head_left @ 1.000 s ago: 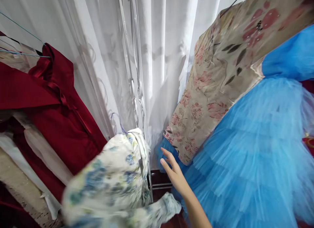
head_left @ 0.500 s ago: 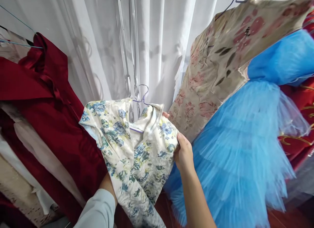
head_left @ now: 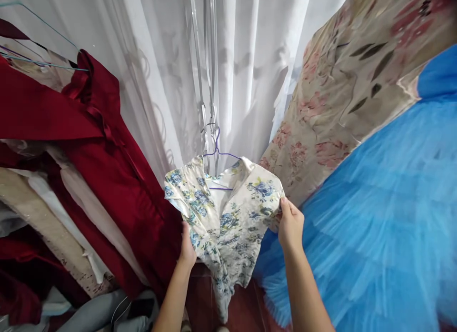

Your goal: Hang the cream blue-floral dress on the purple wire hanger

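White dress, head view: dress [head_left: 228,217] with blue flower print, low in the middle of the frame, front facing the camera, collar up, hem trailing down toward the floor [head_left: 243,308].
Hanger: thin purple wire hanger [head_left: 218,148] inside the collar, its hook rising just above the dress, in front of the curtain [head_left: 160,60] and beside the clear strips [head_left: 210,60] that hang down it.
Left hand: left hand [head_left: 187,248] at the dress's left edge, below the sleeve, back of the hand to the camera, fingers curled round the fabric and closed on it; the fingertips are hidden behind the cloth.
Right hand: right hand [head_left: 291,222] at the dress's right sleeve, thumb and fingers pinched shut on the sleeve's edge, drawing it out to the right.
Dress and hands: the dress is spread between the two hands, left hand lower, right hand higher and out at the sleeve tip; both forearms come up from the bottom edge.
Left side: red cloth [head_left: 107,170] with a ribbon bow on wire hangers, touching the dress's left sleeve; pale garments beneath it, grey cloth [head_left: 89,313] at the bottom.
Right side: beige cloth [head_left: 342,84] with pink flowers above the right hand; blue tulle [head_left: 374,217] in layers just beside and behind the right wrist.
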Demonstrator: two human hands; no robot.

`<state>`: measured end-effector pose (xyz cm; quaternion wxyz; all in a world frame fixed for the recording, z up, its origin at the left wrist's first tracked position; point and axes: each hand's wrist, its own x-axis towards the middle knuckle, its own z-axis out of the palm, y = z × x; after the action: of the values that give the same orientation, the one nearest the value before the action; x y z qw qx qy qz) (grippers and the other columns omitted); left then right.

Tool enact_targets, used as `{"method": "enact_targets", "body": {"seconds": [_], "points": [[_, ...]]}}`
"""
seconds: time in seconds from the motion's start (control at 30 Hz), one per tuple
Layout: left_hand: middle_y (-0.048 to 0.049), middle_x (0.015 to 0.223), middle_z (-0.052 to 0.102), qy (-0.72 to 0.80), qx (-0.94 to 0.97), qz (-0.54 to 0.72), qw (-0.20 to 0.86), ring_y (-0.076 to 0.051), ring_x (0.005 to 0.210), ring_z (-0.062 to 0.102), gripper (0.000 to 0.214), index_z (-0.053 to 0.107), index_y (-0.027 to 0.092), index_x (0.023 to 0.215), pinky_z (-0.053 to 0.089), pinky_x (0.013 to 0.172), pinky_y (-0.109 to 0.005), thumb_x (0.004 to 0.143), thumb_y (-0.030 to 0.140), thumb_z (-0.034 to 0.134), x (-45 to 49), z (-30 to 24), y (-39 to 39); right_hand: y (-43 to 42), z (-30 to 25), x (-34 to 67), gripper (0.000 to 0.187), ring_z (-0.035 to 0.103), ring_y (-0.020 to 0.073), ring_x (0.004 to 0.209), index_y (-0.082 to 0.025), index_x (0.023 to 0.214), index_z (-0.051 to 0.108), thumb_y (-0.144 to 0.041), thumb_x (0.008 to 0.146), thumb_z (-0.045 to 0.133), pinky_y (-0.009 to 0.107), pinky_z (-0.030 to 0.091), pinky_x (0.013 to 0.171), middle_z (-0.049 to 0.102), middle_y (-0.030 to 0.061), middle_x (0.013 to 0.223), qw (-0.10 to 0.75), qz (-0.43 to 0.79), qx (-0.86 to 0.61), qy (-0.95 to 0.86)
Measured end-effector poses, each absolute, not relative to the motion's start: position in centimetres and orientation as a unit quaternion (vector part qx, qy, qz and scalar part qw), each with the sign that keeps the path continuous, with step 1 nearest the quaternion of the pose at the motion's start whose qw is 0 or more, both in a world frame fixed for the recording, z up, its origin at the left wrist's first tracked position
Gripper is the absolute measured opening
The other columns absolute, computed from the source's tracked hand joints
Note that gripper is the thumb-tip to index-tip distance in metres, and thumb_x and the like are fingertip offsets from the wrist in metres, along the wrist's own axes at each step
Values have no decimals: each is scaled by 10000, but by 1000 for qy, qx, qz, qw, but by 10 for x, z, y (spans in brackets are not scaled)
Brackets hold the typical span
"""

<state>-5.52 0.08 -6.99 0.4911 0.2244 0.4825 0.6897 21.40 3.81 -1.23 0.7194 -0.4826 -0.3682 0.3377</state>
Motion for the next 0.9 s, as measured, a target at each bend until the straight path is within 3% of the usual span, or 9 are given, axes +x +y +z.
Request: {"method": "enact_targets", "body": {"seconds": [0.1, 0.17, 0.27, 0.37, 0.43, 0.7, 0.9], "points": [[-85, 1281, 651, 481, 267, 682, 482, -251, 1259, 559, 482, 638, 214, 1188, 395, 1109, -377, 758, 374, 786, -51, -88, -8, 31, -36, 200, 430, 597, 223, 833, -166, 1096, 608, -509, 837, 613, 315, 483, 688, 645, 76, 948, 757, 232, -528, -307], [-87, 1297, 646, 494, 282, 675, 471, -260, 1275, 549, 510, 641, 204, 1187, 392, 1111, -382, 730, 359, 808, -47, -96, -14, 18, -49, 186, 409, 574, 227, 908, -192, 1128, 552, -477, 841, 612, 340, 473, 781, 604, 72, 1004, 761, 172, -547, -303], [-108, 1289, 649, 514, 273, 662, 472, -278, 1250, 570, 483, 645, 188, 1181, 420, 1082, -399, 759, 382, 778, -44, -101, -22, -3, -53, 159, 278, 561, 217, 782, -213, 955, 577, -483, 889, 554, 342, 462, 743, 595, 34, 836, 666, 306, -514, -446], [-123, 1232, 678, 508, 290, 644, 492, -295, 1195, 608, 471, 651, 171, 1168, 451, 1042, -415, 756, 363, 775, -47, -100, -29, -15, -42, 126, 330, 541, 199, 643, -221, 816, 579, -521, 927, 499, 320, 446, 653, 583, 4, 665, 506, 479, -416, -584], [-124, 1216, 686, 504, 294, 638, 502, -297, 1178, 619, 468, 656, 170, 1165, 466, 1022, -414, 748, 341, 778, -50, -97, -33, -15, -34, 106, 361, 515, 178, 582, -219, 784, 578, -538, 931, 494, 296, 421, 601, 556, -17, 599, 465, 507, -389, -613], [-100, 1248, 670, 510, 272, 654, 488, -290, 1213, 593, 458, 649, 204, 1195, 461, 1030, -394, 776, 362, 744, -67, -87, -49, -3, -34, 76, 466, 432, 132, 445, -204, 583, 515, -552, 892, 540, 260, 328, 489, 488, -30, 473, 490, 471, -463, -569], [-106, 1269, 653, 516, 275, 636, 503, -287, 1224, 578, 422, 618, 191, 1217, 457, 1019, -390, 831, 350, 685, -64, -80, -56, -7, -32, 72, 428, 464, 135, 443, -212, 704, 526, -611, 848, 585, 253, 344, 473, 543, -32, 514, 511, 473, -443, -565]]}}
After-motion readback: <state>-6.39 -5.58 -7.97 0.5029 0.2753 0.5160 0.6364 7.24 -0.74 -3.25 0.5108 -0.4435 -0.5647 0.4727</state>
